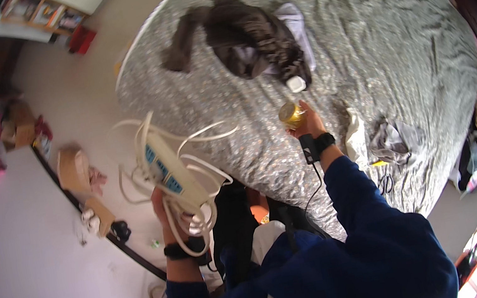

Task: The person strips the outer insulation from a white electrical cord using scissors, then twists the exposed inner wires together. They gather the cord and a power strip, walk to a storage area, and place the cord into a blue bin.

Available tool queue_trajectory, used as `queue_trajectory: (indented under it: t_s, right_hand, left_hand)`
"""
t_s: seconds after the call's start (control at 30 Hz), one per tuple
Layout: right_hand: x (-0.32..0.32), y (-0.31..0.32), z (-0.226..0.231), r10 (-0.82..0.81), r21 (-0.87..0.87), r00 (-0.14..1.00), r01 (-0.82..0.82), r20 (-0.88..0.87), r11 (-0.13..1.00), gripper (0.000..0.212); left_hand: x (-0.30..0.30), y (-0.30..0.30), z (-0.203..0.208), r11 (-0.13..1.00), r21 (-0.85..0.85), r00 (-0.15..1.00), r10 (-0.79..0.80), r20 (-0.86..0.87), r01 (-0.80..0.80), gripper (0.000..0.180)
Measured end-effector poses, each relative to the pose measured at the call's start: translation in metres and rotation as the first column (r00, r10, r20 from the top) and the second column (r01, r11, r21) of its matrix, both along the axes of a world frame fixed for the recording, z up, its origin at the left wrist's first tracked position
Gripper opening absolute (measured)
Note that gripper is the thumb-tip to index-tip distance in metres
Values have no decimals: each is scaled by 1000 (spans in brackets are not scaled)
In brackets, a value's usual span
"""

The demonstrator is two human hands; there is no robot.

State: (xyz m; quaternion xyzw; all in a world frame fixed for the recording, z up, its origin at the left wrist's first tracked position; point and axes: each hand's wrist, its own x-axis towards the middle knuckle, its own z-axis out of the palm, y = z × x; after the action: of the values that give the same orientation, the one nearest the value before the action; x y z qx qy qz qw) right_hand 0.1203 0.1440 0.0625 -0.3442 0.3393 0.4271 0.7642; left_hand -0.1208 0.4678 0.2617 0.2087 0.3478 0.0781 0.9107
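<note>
- A white power strip point(167, 169) is gripped in the left hand point(172, 215), the fingers clenched around its lower end and a bundle of its cord point(187, 148).
- The strip is held up in the air beside the bed point(399, 44), with loops of cord hanging loose around it; the coiling looks only partly done.
- A small gold jar point(292, 114) is grasped by the right hand point(309, 127), just above the bed's grey cover.
- A white cap point(296, 83) is seen lying just beyond the jar, next to a heap of dark clothes point(244, 36).
- More crumpled cloth point(387, 142) is left near the bed's edge, so much appears still to be cleared.
</note>
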Motion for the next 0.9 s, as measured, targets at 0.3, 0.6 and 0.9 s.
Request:
queue_trajectory:
  t_s: [0.3,0.6,0.9]
  right_hand:
    - [-63,161,195,151,366,956,-239,253,899,63]
    - [-162,349,311,100,250,862,-252,496,935,59]
    - [-197,481,359,540,-504,27,-322,841,802,59]
  left_hand:
    - [-26,64,35,990,138,989,-33,144,13,47]
    - [-53,210,56,929,333,972,-209,108,163,49]
    - [-65,301,80,908,416,987,-104,124,44,40]
